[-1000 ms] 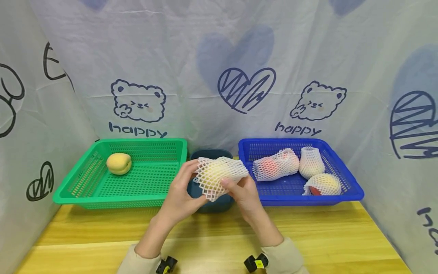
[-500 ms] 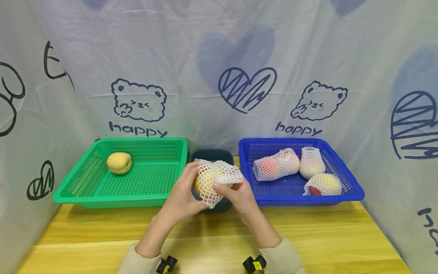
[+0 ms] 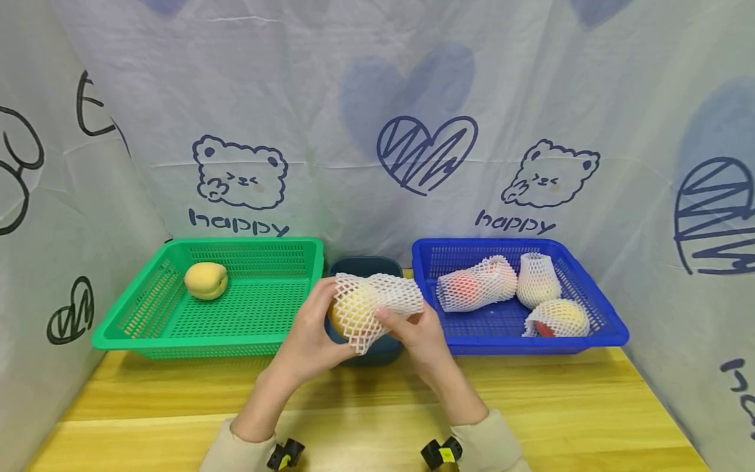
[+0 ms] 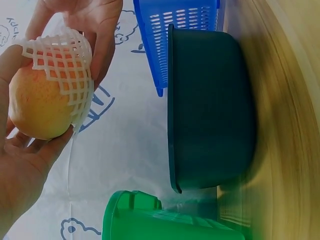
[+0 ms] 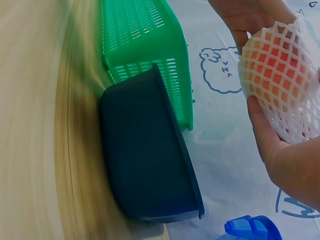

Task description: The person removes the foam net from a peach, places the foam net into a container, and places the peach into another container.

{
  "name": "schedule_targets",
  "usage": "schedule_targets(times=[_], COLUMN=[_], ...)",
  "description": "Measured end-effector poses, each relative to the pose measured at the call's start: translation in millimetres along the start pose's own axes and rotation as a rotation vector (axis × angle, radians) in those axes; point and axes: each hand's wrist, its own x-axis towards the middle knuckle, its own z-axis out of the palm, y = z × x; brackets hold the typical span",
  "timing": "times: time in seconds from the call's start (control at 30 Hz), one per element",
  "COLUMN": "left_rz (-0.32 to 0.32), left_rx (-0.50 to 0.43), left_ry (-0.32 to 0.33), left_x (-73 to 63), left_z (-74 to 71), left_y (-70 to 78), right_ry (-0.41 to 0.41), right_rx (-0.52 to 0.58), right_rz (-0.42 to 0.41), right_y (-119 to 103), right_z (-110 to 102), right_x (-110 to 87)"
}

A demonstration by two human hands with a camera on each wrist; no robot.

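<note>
A yellow peach with a red blush (image 4: 40,105) is partly inside a white foam fruit net (image 3: 368,305), held above the dark teal bin. My left hand (image 3: 309,334) grips the peach from the left, fingers and thumb spread round its bare end and the net's open edge. From the other side my right hand (image 3: 421,334) holds the net, its thumb across the front and its fingers mostly hidden behind. The loose end of the net points right. In the right wrist view the netting (image 5: 280,70) covers the near side of the fruit.
On the left stands a green basket (image 3: 194,344) with one bare peach (image 3: 206,280). A blue basket (image 3: 531,345) at right contains several netted fruits (image 3: 538,280). Between them, the dark teal bin (image 3: 377,357) sits under my hands on the wooden table (image 3: 366,419). Printed cloth hangs behind.
The net has shifted on the peach: its left end was nearly covered a second ago, and now a yellow strip shows bare. Both hands stay almost in place.
</note>
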Motion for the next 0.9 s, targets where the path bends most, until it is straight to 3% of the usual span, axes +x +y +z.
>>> schedule_targets(times=[0.53, 0.9], left_rz=[0.037, 0.048], left_rx=[0.005, -0.018], left_ry=[0.057, 0.054], left_x=[0.1, 1.5], left_z=[-3.6, -6.5], left_y=[-3.2, -5.5], right_ry=[0.121, 0.194], right_rx=[0.063, 0.042], right_rz=[-0.026, -0.035], right_y=[-0.5, -0.5], right_z=[-3.2, -7.9], right_x=[4.7, 6.4])
